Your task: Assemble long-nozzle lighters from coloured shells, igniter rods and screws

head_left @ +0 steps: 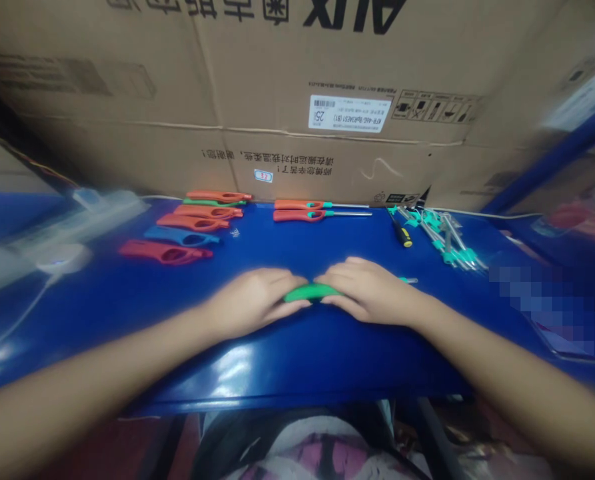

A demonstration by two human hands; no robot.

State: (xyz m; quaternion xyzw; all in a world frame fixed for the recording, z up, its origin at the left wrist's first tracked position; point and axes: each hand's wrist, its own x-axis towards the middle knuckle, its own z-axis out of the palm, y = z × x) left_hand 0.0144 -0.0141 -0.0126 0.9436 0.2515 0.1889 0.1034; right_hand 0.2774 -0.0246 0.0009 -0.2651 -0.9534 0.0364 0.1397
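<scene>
Both hands meet over the middle of the blue table [277,360], holding a green lighter body [311,292] lengthwise between them. My left hand [257,300] is closed on its left end, thumb below and fingers above. Around its right end my right hand [364,290] is closed in the same way. A teal-and-metal tip [410,281] shows just past my right hand; whether it joins the green body is hidden. Behind the hands lie two orange lighters with metal rods [322,215].
Several coloured lighter shells [164,252] lie at the back left. A yellow-black screwdriver [403,235] and a pile of teal-and-metal rods [447,243] are at the back right. A cardboard box [177,87] stands behind; a white round device [63,259] lies left.
</scene>
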